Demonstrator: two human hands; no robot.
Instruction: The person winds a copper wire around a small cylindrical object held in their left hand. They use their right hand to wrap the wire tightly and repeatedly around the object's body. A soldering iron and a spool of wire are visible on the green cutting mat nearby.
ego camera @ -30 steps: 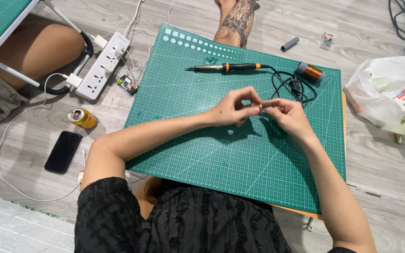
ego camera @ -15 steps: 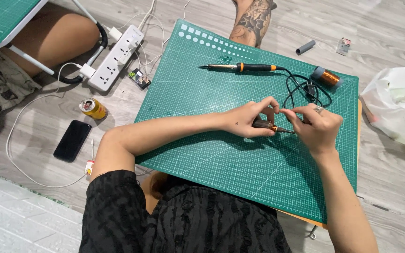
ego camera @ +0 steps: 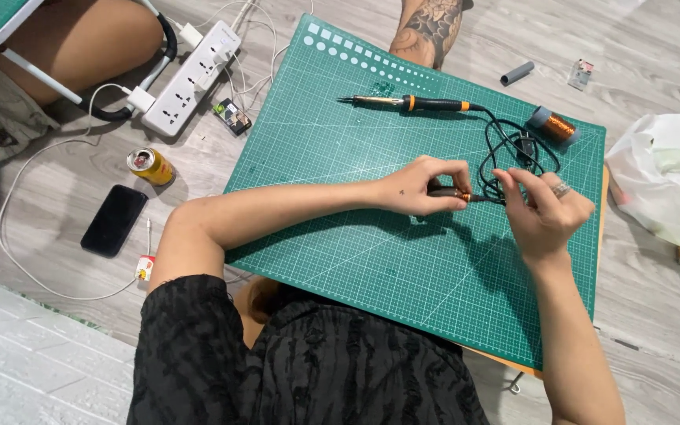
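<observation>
On the gridded green cutting mat (ego camera: 371, 267), left hand (ego camera: 423, 187) pinching a small dark cylindrical part (ego camera: 444, 191), right hand (ego camera: 541, 206) pinching thin wire (ego camera: 488, 200)

left hand (ego camera: 423, 187) grips small dark tool (ego camera: 449, 192) | right hand (ego camera: 541, 206) pinches its tip | green cutting mat (ego camera: 403, 267) below

Black patterned short-sleeved top (ego camera: 308, 370); silver ring (ego camera: 562, 189) on the right hand (ego camera: 543, 212).
</observation>
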